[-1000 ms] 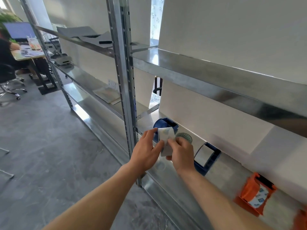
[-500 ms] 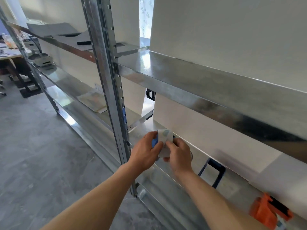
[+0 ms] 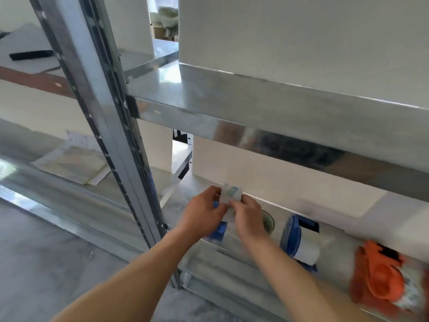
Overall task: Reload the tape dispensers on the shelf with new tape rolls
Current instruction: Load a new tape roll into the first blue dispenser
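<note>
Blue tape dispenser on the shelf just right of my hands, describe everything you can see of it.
The blue tape dispenser lies on the metal shelf, seemingly tipped on its side, though the picture is blurred. Its body looks like blue plastic with a rounded side plate; a whitish tape roll sits in it and a dark part shows at its far end. No hand touches it. A small loose roll lies to its left, an orange dispenser to its right, both apart from it.

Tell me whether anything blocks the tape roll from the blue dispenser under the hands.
Nothing visible does. The left hand and right hand hold the tape roll right by the blue dispenser, though they hide most of it.
</note>
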Demonstrator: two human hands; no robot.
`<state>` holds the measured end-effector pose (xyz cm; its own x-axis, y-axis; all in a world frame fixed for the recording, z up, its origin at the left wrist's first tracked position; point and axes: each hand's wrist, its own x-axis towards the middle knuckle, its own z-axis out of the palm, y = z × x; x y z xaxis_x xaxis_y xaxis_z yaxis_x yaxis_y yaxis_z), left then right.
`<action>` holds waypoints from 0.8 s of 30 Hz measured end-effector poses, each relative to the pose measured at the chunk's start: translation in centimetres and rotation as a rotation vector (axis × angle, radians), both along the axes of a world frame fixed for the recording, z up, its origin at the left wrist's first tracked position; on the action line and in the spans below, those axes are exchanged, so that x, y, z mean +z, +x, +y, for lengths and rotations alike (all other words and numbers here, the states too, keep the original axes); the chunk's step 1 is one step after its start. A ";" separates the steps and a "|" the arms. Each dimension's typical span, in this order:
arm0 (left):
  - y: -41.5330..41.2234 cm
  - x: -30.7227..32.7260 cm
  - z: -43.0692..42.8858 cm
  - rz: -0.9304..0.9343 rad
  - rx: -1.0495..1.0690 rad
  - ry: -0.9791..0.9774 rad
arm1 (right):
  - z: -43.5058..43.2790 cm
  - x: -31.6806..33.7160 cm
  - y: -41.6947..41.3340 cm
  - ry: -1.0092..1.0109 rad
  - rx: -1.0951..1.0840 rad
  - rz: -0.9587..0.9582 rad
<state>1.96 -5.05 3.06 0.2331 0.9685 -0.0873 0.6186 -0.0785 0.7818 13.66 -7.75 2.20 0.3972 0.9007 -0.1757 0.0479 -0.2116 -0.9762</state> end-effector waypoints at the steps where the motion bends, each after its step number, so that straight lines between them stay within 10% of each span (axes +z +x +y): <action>1: -0.4 -0.1 0.5 0.000 -0.030 -0.005 | 0.2 -0.3 -0.4 -0.009 -0.027 -0.005; 24: -2.5 -5.1 6.2 0.096 -0.069 -0.276 | 0.8 -3.2 -1.5 -0.137 -0.271 0.060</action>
